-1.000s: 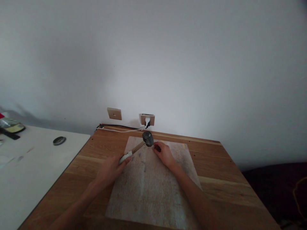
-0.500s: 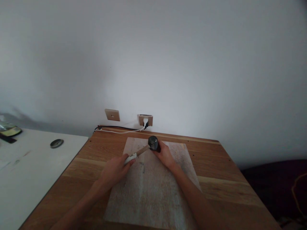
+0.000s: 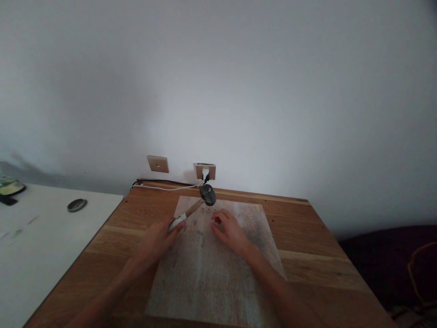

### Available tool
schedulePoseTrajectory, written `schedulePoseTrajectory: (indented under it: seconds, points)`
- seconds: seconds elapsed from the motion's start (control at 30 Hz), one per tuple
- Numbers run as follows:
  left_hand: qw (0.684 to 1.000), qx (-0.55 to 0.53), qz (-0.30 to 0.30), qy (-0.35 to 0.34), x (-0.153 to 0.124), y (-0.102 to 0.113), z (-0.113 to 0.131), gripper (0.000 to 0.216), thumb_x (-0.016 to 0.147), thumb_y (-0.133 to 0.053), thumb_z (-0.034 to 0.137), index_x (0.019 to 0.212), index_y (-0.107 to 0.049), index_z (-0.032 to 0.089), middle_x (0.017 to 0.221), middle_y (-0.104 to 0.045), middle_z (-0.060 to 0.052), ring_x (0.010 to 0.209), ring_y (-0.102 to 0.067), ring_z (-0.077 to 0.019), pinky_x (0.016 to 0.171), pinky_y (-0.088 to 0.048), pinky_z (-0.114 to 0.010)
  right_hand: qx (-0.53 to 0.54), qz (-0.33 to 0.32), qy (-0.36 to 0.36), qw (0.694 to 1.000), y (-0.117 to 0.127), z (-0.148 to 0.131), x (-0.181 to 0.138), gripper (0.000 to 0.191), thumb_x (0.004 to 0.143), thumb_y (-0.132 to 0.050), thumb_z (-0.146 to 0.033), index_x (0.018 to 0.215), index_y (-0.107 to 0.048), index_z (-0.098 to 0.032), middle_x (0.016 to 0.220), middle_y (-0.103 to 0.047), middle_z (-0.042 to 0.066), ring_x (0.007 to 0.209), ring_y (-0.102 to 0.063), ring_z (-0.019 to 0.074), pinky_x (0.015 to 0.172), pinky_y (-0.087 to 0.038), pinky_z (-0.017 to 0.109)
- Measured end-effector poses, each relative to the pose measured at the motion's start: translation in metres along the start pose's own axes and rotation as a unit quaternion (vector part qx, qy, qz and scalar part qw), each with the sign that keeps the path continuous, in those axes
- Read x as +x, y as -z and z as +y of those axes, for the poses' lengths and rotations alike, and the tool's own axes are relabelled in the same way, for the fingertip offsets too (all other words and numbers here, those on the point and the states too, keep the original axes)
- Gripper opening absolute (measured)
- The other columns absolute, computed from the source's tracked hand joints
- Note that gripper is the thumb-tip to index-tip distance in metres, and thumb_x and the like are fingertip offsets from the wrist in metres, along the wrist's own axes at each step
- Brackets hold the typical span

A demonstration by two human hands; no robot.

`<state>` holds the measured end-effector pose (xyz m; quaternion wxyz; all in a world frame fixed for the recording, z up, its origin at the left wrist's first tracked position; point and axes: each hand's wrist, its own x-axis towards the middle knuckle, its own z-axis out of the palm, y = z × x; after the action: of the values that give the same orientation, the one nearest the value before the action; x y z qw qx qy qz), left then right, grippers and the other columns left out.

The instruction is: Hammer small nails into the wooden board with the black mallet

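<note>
My left hand [image 3: 160,237] is closed around the white-wrapped grip of a mallet [image 3: 193,208] with a wooden shaft. Its black, scuffed head [image 3: 208,195] is raised over the far edge of a worn, pale wooden board [image 3: 218,273]. Just right of and nearer than the head, my right hand [image 3: 232,232] curls low over the board. Its thumb and forefinger come together in a ring; whatever is between their tips is too small to make out. Small dark specks dot the board near the mallet head.
The board lies on a brown wooden tabletop [image 3: 307,269] against a pale wall. White and black cables [image 3: 167,187] run along its back edge to a plugged socket [image 3: 205,172]. A white table [image 3: 51,246] at left bears a round dark lid [image 3: 77,205].
The mallet head has lifted and shifted left, away from my right hand. My right hand has come a little nearer to me, its fingertips now in sight. The view has turned slightly right.
</note>
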<state>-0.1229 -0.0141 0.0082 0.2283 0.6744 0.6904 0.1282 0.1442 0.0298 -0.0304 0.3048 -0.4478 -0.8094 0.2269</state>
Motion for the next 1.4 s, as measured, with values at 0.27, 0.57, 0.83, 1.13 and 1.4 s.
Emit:
schedulePoseTrajectory:
  seconds: [0.27, 0.57, 0.83, 1.13, 1.4]
  points:
    - [0.999, -0.033, -0.01, 0.013, -0.003, 0.0, 0.0, 0.049, 0.1, -0.041, 0.059, 0.112, -0.07, 0.022, 0.104, -0.079, -0.01, 0.1, -0.073, -0.0283, 0.08, -0.048, -0.032, -0.04, -0.105, 0.009, 0.994, -0.01, -0.021, 0.011, 0.011, 0.087, -0.064, -0.009, 0.09, -0.07, -0.017, 0.093, -0.07, 0.008, 0.086, -0.067, 0.0206, 0.08, -0.053, 0.031]
    - [0.999, -0.027, -0.025, 0.007, -0.003, -0.004, -0.001, 0.049, 0.1, -0.04, 0.058, 0.112, -0.072, 0.022, 0.099, -0.079, -0.01, 0.097, -0.073, -0.0277, 0.079, -0.048, -0.031, -0.084, -0.043, -0.052, 0.994, 0.045, 0.038, 0.02, 0.03, 0.088, -0.057, -0.004, 0.1, -0.08, -0.019, 0.105, -0.078, 0.011, 0.093, -0.072, 0.0224, 0.088, -0.054, 0.034]
    - [1.0, -0.01, -0.021, -0.019, -0.001, -0.005, 0.003, 0.049, 0.1, -0.04, 0.057, 0.103, -0.072, 0.021, 0.095, -0.078, -0.01, 0.094, -0.073, -0.0284, 0.077, -0.046, -0.032, -0.126, -0.1, -0.027, 0.987, 0.035, 0.032, 0.035, 0.027, 0.088, -0.057, -0.004, 0.077, -0.078, -0.018, 0.092, -0.075, 0.013, 0.087, -0.071, 0.0239, 0.085, -0.051, 0.032]
    - [0.999, -0.028, -0.028, -0.014, -0.004, -0.006, 0.005, 0.049, 0.101, -0.04, 0.058, 0.101, -0.072, 0.021, 0.09, -0.078, -0.009, 0.09, -0.073, -0.0272, 0.075, -0.045, -0.03, -0.065, -0.067, -0.054, 0.994, 0.03, 0.037, 0.033, 0.037, 0.088, -0.059, -0.005, 0.122, -0.069, -0.017, 0.096, -0.077, 0.009, 0.092, -0.072, 0.0224, 0.086, -0.051, 0.031]
    - [0.999, -0.021, -0.034, -0.017, 0.001, -0.011, 0.011, 0.049, 0.1, -0.039, 0.059, 0.101, -0.07, 0.021, 0.089, -0.076, -0.009, 0.088, -0.073, -0.0273, 0.072, -0.044, -0.03, 0.035, 0.029, -0.12, 0.992, 0.019, 0.048, 0.016, 0.046, 0.087, -0.066, -0.014, 0.132, -0.058, -0.019, 0.102, -0.077, 0.006, 0.087, -0.072, 0.0192, 0.081, -0.055, 0.031]
